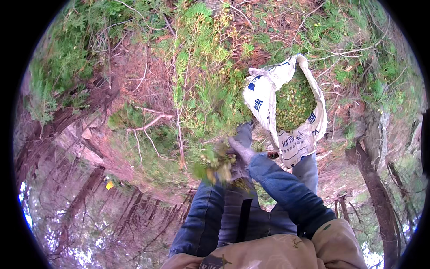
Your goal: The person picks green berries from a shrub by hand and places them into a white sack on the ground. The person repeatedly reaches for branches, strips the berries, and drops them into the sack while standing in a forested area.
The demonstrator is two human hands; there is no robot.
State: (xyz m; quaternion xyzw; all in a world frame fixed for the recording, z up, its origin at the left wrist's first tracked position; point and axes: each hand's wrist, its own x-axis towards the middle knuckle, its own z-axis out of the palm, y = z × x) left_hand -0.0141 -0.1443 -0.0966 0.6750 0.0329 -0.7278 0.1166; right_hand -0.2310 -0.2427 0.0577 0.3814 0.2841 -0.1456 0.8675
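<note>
A blurred bunch of conifer sprigs with small cones is held low in front of my legs. My left hand grips it from below and is mostly hidden by the foliage. Against the bunch's right side is my right hand, its thumb side raised; blur hides how its fingers close. A white woven sack with blue printing stands just right of my hands, leaning by my leg. Its mouth gapes, showing a fill of small green-yellow cones and leaf bits.
Cut conifer branches with green foliage cover the ground ahead. A forked bare branch lies to the left. Tree trunks rise at left and right. A small yellow object shows at lower left.
</note>
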